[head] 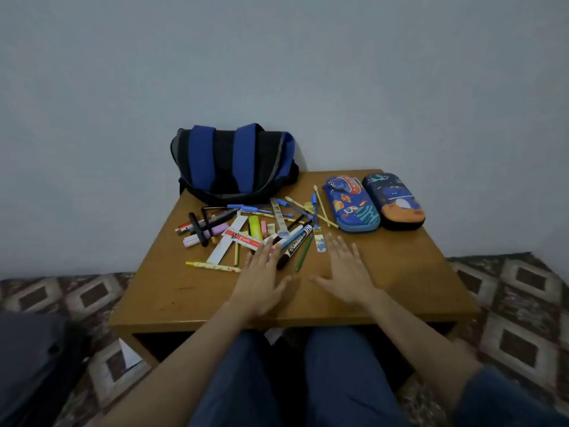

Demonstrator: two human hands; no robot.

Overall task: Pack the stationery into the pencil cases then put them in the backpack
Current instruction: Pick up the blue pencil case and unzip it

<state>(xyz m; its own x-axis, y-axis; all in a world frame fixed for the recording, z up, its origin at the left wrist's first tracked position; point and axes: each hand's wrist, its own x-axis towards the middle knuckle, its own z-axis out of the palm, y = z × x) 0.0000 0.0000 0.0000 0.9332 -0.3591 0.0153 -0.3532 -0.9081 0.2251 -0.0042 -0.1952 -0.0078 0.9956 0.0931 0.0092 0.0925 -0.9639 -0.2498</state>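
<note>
I see a low wooden table (pixel 400 272) against a pale wall, with a patterned carpet (pixel 508 303) around it and my knees (pixel 338 380) in blue trousers at its near edge. One black and blue backpack (pixel 234 164) stands at the far left corner, leaning on the wall, its two blue straps facing me. Two zipped pencil cases lie side by side, touching, near the far right corner: a blue case (pixel 351 204) and a dark case (pixel 395 200) with an orange end.

The stationery (pixel 246 229) is scattered in one overlapping heap between the backpack and the cases; I cannot count the pieces exactly. I pick out one black marker (pixel 295 245), one green pencil (pixel 304 253) just beside it, one yellow highlighter (pixel 255 227), one white ruler (pixel 228 240) and one yellow pen (pixel 212 266) nearest the left edge.

My left hand (pixel 261 282) is flat with fingers straight and spread, its tips over the near fringe of the heap, gripping nothing. My right hand (pixel 345 272) is likewise flat and spread over bare wood, just beside the marker and pencil. Nothing lies between the hands and the cases.
</note>
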